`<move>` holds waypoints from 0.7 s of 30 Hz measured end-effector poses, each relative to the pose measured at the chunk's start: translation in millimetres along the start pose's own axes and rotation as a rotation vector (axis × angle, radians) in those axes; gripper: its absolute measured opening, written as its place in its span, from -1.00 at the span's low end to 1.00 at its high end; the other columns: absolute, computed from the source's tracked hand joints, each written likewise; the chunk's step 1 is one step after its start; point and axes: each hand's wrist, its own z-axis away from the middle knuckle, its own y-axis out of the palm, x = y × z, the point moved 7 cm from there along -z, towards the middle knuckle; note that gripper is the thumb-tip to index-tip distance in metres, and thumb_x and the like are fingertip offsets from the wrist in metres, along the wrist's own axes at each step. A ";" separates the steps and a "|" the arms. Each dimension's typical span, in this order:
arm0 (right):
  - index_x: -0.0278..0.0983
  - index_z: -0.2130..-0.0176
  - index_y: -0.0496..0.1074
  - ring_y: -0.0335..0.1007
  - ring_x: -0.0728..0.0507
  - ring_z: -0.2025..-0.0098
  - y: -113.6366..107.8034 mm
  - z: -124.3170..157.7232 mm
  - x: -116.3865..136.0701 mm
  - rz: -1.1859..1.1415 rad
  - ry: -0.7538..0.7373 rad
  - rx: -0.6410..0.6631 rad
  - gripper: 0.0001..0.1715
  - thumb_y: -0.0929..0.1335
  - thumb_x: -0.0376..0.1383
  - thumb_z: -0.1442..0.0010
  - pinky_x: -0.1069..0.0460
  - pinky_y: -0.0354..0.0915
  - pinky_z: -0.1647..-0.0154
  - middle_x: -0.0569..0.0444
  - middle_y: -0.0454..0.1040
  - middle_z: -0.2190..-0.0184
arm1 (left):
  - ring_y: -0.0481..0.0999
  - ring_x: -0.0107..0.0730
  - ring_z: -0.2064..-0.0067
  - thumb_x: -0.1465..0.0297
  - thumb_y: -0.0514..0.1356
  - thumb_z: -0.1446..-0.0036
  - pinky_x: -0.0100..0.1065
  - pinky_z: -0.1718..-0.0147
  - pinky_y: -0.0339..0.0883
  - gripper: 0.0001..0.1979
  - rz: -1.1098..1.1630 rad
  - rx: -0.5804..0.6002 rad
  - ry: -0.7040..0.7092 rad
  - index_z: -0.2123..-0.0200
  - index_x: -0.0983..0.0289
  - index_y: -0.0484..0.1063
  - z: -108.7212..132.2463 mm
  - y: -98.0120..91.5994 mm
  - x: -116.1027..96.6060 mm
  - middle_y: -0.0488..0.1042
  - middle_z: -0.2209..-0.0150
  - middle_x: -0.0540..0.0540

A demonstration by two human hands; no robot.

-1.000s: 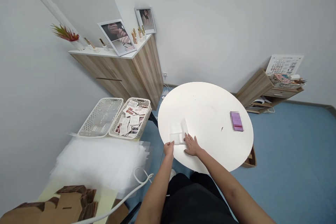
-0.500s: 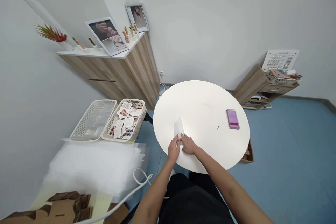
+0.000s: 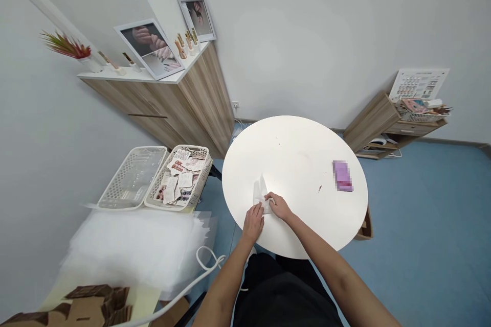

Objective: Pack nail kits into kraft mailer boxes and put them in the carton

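Note:
On the round white table [image 3: 299, 153] lies a thin white sheet [image 3: 257, 190], folded, with one pointed flap standing up at its far end. My left hand [image 3: 253, 222] rests flat over the sheet's near left part, fingers stretched forward. Closed at the fingertips, my right hand [image 3: 280, 207] grips the sheet's right side just beside the left fingers. The hands partly cover the near end of the sheet. Farther right on the table is a purple item [image 3: 342, 176], blurred by pixelation.
Left of the table stand a basket of printed cards [image 3: 185, 180], another white basket [image 3: 132, 176] and a stack of translucent white sheets [image 3: 130, 245]. Brown cardboard pieces [image 3: 90, 306] and a white cable [image 3: 192, 282] are nearer me. A wooden cabinet [image 3: 199, 97] stands behind.
My right fingers have curled in and now grip the sheet, and a flap has lifted into a point. My left hand has flattened onto it. The view has shifted slightly.

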 end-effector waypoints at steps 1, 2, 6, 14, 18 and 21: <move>-0.20 0.12 0.43 0.41 -0.12 -0.02 -3.0 -5.1 5.2 -0.010 -0.016 -0.024 -0.58 0.14 -0.42 -0.13 -0.06 0.26 -0.11 0.08 0.53 0.06 | 0.29 -0.09 -0.22 0.55 0.04 -0.16 -0.02 -0.14 0.22 -0.59 -0.012 0.002 0.003 -0.07 0.18 0.32 -0.4 1.2 0.7 0.33 -0.21 0.18; -0.19 0.13 0.42 0.42 -0.11 0.00 -4.0 -10.5 9.6 -0.020 -0.035 -0.034 -0.60 0.14 -0.42 -0.14 -0.05 0.26 -0.08 0.08 0.54 0.08 | 0.29 -0.09 -0.21 0.55 0.03 -0.16 -0.02 -0.14 0.22 -0.60 -0.026 0.008 0.004 -0.06 0.18 0.33 -1.1 2.6 1.6 0.33 -0.20 0.19; -0.20 0.15 0.38 0.44 -0.10 0.07 4.4 -31.1 13.9 -0.033 -0.069 0.015 -0.61 0.13 -0.45 -0.12 -0.01 0.28 0.01 0.08 0.54 0.14 | 0.31 -0.10 -0.20 0.60 -0.02 -0.16 -0.03 -0.12 0.22 -0.57 -0.098 0.066 0.007 -0.07 0.21 0.33 -6.6 6.8 6.3 0.35 -0.18 0.20; -0.20 0.13 0.32 0.43 -0.08 0.09 17.3 -42.2 0.3 0.178 -0.036 0.059 -0.60 0.14 -0.49 -0.08 -0.08 0.04 -0.17 0.11 0.55 0.18 | 0.29 -0.10 -0.22 0.60 0.03 -0.10 -0.03 -0.23 0.07 -0.44 -0.085 0.197 0.068 -0.18 0.18 0.26 -19.9 -2.3 9.0 0.36 -0.17 0.20; -0.21 0.12 0.33 0.39 -0.13 0.05 18.8 -45.6 -5.5 0.236 0.025 0.043 -0.64 0.13 -0.42 -0.14 -0.13 0.04 -0.14 0.07 0.52 0.17 | 0.33 -0.10 -0.17 0.54 0.08 -0.09 -0.07 -0.18 0.19 -0.47 -0.004 0.220 0.043 -0.16 0.19 0.27 -31.6 -14.4 16.5 0.41 -0.08 0.19; -0.18 0.09 0.33 0.41 -0.13 0.10 16.7 -46.9 -14.1 0.131 0.110 0.049 -0.65 0.08 -0.31 -0.26 -0.07 0.17 -0.03 0.07 0.52 0.19 | 0.37 -0.12 -0.11 0.47 0.11 -0.11 -0.11 -0.12 0.27 -0.54 0.072 0.283 -0.039 -0.11 0.13 0.31 -45.1 -22.8 30.5 0.46 0.02 0.14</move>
